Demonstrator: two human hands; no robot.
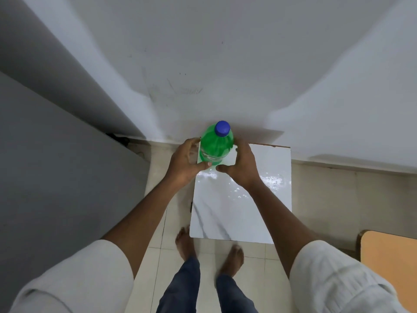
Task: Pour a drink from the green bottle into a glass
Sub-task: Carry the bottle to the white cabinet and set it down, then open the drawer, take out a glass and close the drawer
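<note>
Green bottle (216, 147) upright at marble tabletop (243, 199) far-left corner, grasped by left hand (186, 160), right hand (241, 167); near side free.

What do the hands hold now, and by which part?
Both hands, left hand and right hand, hold the green bottle by the sides of its lower body. Its blue cap is on and untouched.

White marble-look tabletop (237, 211) under & just below the hands. Tan desk corner (390, 263) well right of them. Pale wall (225, 64) beyond, tiled floor (203, 279) beneath.
</note>
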